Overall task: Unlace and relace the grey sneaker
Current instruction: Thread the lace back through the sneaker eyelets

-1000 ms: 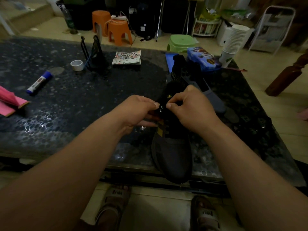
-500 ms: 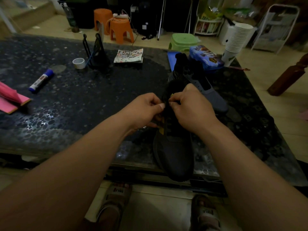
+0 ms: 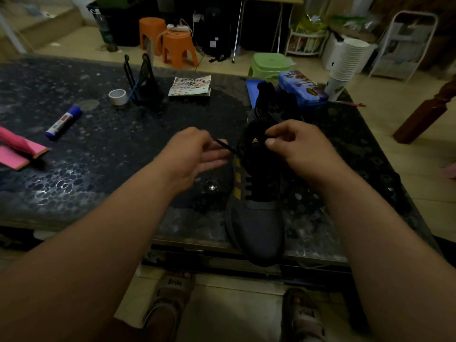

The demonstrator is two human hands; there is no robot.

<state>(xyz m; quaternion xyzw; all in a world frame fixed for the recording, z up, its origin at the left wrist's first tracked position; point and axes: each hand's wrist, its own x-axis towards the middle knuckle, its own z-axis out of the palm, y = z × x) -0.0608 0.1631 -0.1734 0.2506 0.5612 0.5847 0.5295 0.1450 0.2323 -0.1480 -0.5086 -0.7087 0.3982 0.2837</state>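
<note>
The grey sneaker (image 3: 256,218) with yellow side stripes lies on the dark table (image 3: 123,149), its toe sticking out over the front edge towards me. Black lace crosses its lower eyelets. My left hand (image 3: 195,154) is just left of the shoe's top and pinches a free end of the black lace (image 3: 225,146), which runs taut from the top left eyelet; its lower fingers are stretched out. My right hand (image 3: 296,146) sits over the tongue by the yellow logo, with thumb and forefinger pinching the lace there.
A second dark sneaker (image 3: 269,99) stands right behind the first one. A blue tin (image 3: 302,88) and a stack of paper cups (image 3: 346,62) are at the back right. Tape roll (image 3: 118,97), marker (image 3: 63,123) and pink folder (image 3: 19,150) lie to the left.
My left hand has moved left away from the shoe, drawing a lace end out through the top eyelet. My right hand stays at the tongue.
</note>
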